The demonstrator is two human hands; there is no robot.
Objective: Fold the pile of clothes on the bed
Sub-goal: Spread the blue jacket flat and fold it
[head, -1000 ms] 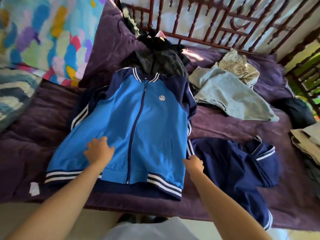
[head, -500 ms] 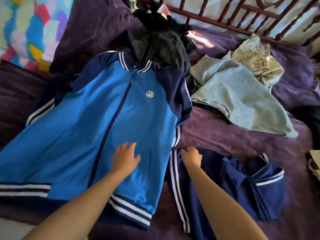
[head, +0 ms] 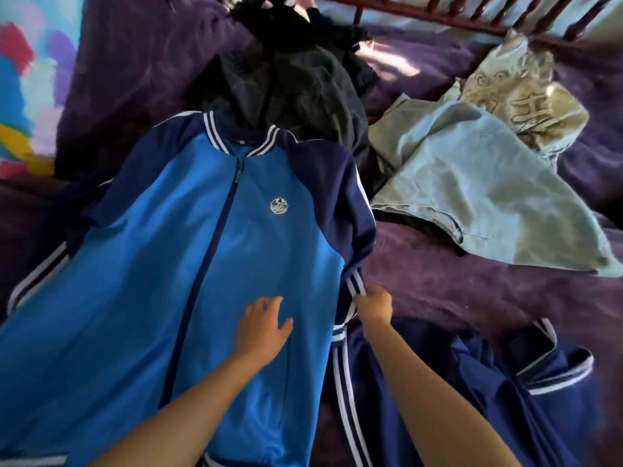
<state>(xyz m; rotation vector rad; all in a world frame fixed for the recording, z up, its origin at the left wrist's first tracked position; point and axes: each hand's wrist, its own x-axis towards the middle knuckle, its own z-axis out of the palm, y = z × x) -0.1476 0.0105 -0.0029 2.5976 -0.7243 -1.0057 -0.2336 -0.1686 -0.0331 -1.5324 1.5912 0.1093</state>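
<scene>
A blue zip jacket (head: 175,264) with navy sleeves and white stripes lies front-up on the purple bedspread (head: 455,288). My left hand (head: 261,326) rests flat on its lower right front, fingers spread. My right hand (head: 374,305) pinches the striped navy sleeve (head: 354,288) at the jacket's right edge. Navy trousers (head: 472,382) with white stripes lie crumpled to the right of my right arm. A dark pile of clothes (head: 296,82) sits behind the collar.
A pale grey-blue garment (head: 478,197) and a beige printed one (head: 526,96) lie at the right back. A dark wooden bed rail (head: 438,18) runs along the far side. A colourful pillow (head: 27,96) sits at the left.
The view has closed in on the jacket. My right hand has moved up from the trousers' edge and taken hold of the jacket's striped sleeve. My left hand stays on the jacket front.
</scene>
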